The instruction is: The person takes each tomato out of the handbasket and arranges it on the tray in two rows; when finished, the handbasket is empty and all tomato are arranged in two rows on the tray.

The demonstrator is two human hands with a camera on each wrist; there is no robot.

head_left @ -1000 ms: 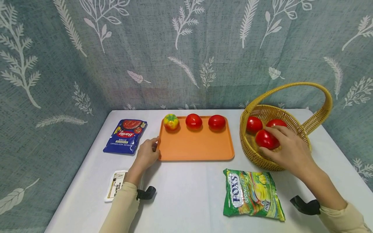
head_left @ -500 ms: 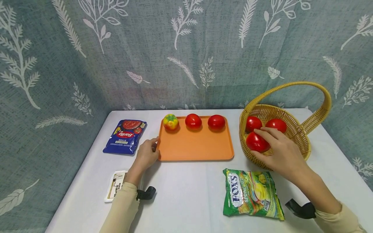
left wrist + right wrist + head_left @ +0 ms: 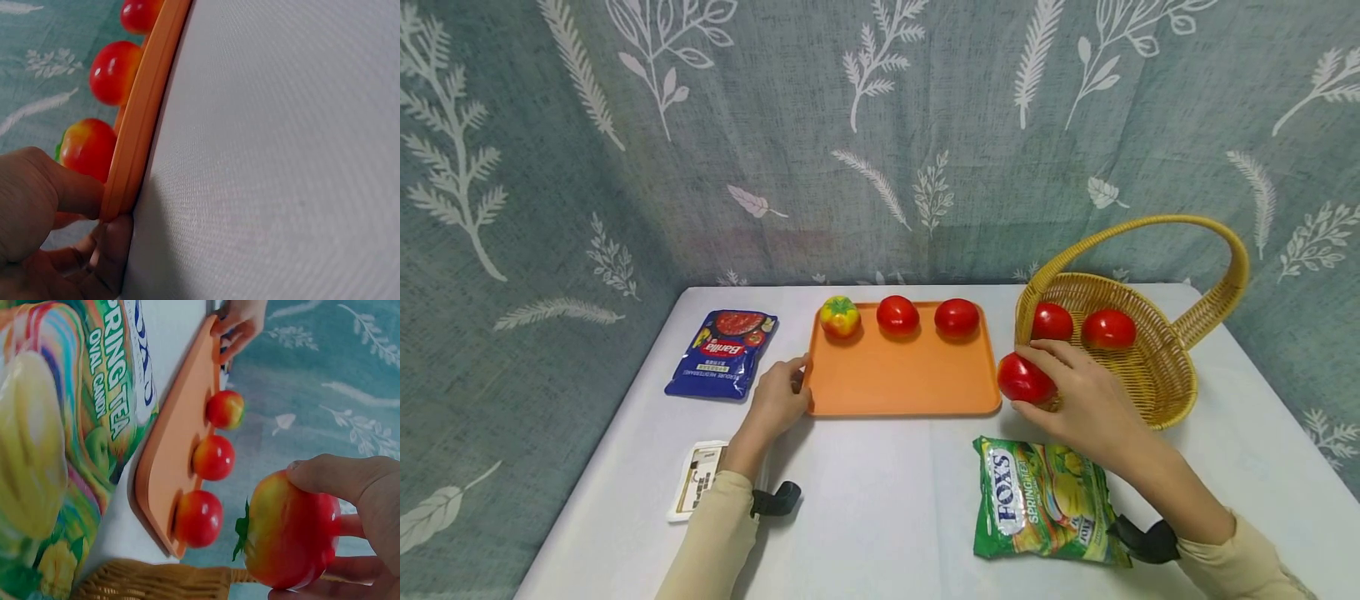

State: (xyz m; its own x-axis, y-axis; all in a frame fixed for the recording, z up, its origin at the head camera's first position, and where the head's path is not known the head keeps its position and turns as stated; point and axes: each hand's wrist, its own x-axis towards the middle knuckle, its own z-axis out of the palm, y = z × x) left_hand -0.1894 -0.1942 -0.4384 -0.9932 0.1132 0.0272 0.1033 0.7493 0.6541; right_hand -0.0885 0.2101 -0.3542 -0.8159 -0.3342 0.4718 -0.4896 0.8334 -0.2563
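- Red, glossy, round tomato point(image 3: 1025, 379) with a green leafy top point(image 3: 241, 531): I see it gripped between the right hand's thumb and fingers point(image 3: 353, 569), green top facing away from the palm.
- That right hand point(image 3: 1086, 408) curls around it, and from the head view I place both in front of the basket's left rim, just beside the tray's right edge.
- Orange, rectangular, low-rimmed tray point(image 3: 902, 383): the left hand point(image 3: 781, 392) pinches its left edge, thumb over the rim.
- Along its far side I count a yellow-and-red round fruit with a green top point(image 3: 840, 317) and two plump red tomatoes point(image 3: 898, 317).
- Yellow woven basket with a tall arched handle point(image 3: 1131, 383), holding two more shiny red tomatoes point(image 3: 1108, 330).
- Green printed candy bag point(image 3: 1041, 508) lies partly under the right forearm from my view; a blue sauce pouch point(image 3: 722, 354) lies left of the tray.
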